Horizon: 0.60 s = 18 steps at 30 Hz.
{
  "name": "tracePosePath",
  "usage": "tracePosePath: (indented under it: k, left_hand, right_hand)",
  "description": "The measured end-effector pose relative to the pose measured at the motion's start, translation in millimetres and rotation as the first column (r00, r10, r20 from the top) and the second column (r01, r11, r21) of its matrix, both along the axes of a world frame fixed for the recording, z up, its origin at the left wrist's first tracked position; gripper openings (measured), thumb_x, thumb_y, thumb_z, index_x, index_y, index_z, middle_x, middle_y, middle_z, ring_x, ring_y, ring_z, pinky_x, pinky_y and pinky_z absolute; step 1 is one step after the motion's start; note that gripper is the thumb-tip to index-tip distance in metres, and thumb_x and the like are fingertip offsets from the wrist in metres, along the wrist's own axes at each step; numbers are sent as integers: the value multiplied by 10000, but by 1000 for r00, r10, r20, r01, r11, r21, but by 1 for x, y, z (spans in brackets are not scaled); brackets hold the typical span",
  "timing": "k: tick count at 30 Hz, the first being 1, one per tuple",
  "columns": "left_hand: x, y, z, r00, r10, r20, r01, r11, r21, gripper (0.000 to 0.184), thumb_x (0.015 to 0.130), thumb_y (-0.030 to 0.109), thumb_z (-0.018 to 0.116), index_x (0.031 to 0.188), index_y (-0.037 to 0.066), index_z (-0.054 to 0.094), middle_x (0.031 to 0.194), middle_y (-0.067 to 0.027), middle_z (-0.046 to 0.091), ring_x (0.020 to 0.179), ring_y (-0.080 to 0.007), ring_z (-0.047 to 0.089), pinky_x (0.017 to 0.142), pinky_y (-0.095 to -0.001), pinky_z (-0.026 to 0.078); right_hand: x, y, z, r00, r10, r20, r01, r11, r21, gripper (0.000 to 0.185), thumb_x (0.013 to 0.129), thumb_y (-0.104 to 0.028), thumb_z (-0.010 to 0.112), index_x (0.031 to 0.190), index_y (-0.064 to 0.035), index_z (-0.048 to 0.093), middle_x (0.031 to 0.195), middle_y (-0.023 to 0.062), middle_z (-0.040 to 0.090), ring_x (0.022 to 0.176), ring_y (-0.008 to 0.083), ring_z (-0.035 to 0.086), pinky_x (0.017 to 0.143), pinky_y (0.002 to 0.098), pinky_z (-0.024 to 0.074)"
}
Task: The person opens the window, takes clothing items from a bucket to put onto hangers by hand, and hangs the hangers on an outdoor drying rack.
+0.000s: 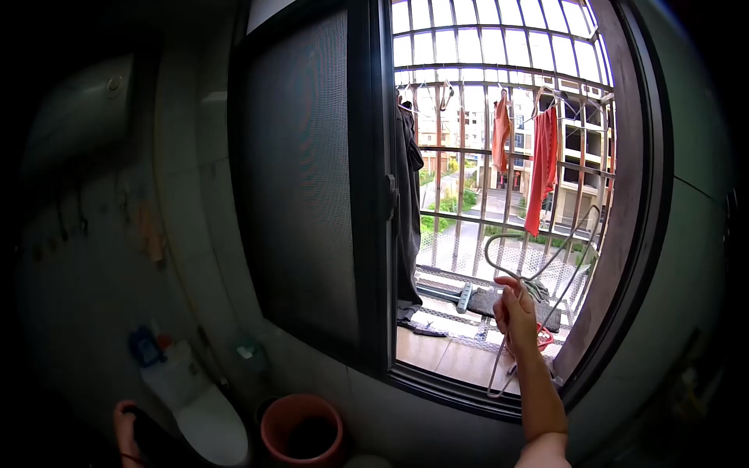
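Note:
My right hand [516,313] reaches up into the open window, its fingers closed around the wire of a clothes hanger [487,251]. The hanger is tilted, its bent wire spreading above and below my hand, with no garment visible on it. Low at the left edge, in shadow, is my left hand [125,425], with a red band at the wrist. Its fingers are curled at the top of a black cloth [152,437], which trails down beside the toilet [211,425]. Poor light hides most of those fingers.
Beyond the window frame [373,195], red cloths [541,168] and dark clothing [407,203] hang by a barred cage [484,152]. A green-headed brush or mop [463,298] and a dark mat [488,303] lie on the ledge. A reddish bucket [302,402] stands below.

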<state>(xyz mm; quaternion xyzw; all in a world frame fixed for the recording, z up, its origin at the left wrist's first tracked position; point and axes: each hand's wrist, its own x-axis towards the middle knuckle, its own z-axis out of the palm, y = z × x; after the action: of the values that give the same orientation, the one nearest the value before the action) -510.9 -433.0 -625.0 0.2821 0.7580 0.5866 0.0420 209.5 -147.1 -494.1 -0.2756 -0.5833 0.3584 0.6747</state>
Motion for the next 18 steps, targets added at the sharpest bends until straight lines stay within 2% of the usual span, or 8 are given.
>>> tracePosePath:
  k: [3, 6, 7, 9, 10, 13, 15, 18]
  left_hand:
    - [2, -14, -4, 1000, 26, 16, -26, 1000, -2, 259, 651, -57, 398, 843, 30, 548, 821, -37, 514, 753, -178, 502, 735, -271, 397]
    - [1, -32, -7, 998, 12, 66, -13, 1000, 17, 310, 627, -45, 415, 891, 18, 564, 854, -60, 535, 810, -184, 512, 764, -261, 395]
    - [6, -45, -6, 996, 13, 91, -14, 1000, 11, 340, 615, -38, 424, 916, 12, 573, 871, -74, 547, 837, -189, 518, 778, -259, 395]
    - [17, -56, -2, 991, 25, 132, -25, 1000, -2, 337, 617, -40, 422, 915, 11, 572, 868, -73, 545, 828, -185, 521, 767, -259, 398]
    - [29, -59, 5, 988, 32, 151, -31, 999, -9, 336, 619, -40, 421, 915, 11, 571, 866, -72, 544, 823, -183, 522, 761, -258, 400]
    - [45, -66, 9, 991, 93, 98, -91, 996, -22, 323, 682, -45, 401, 943, 33, 575, 811, -39, 526, 719, -153, 502, 674, -279, 414]
    - [17, -69, -2, 998, 42, 52, -38, 996, -81, 328, 694, -33, 407, 969, 30, 575, 862, -45, 544, 790, -160, 518, 721, -279, 414]
    - [34, -65, 6, 999, -14, -50, 5, 984, -177, 324, 735, 7, 445, 1033, 15, 573, 1002, -76, 583, 973, -188, 538, 853, -289, 403]
  right_hand:
    - [-14, -16, 1, 971, 181, 154, -169, 982, -85, 255, 908, -127, 456, 1119, 14, 486, 532, -3, 405, 418, 66, 369, 394, 198, 304]
    - [-26, -23, -2, 947, 279, 157, -267, 959, -94, 367, 827, -27, 552, 1175, 31, 450, 557, -12, 425, 449, 70, 433, 415, 192, 355]
    - [-32, -27, -3, 977, 185, 102, -170, 976, -139, 391, 826, -44, 569, 1186, 29, 434, 563, -33, 412, 432, 57, 396, 380, 191, 310]
    - [-29, -19, -12, 989, 127, -70, -138, 975, -175, 393, 838, -67, 573, 1191, 18, 424, 555, -50, 382, 415, 36, 330, 358, 186, 251]
    - [-30, -13, -19, 990, 79, -120, -103, 971, -217, 329, 882, -145, 540, 1156, 15, 452, 534, -58, 350, 411, 22, 268, 359, 185, 199]
    - [-36, -20, -37, 978, 207, 41, -186, 937, -295, 306, 921, -240, 480, 1102, 6, 499, 521, -61, 337, 412, 18, 256, 365, 185, 186]
    - [-51, -41, -38, 963, 170, 210, -134, 975, -179, 330, 935, -292, 435, 985, -1, 583, 498, -47, 357, 411, 27, 294, 378, 195, 217]
    - [-75, -57, -43, 951, 197, 238, -218, 974, 62, 337, 921, -255, 438, 939, 40, 600, 520, 2, 456, 437, 62, 402, 423, 195, 296]
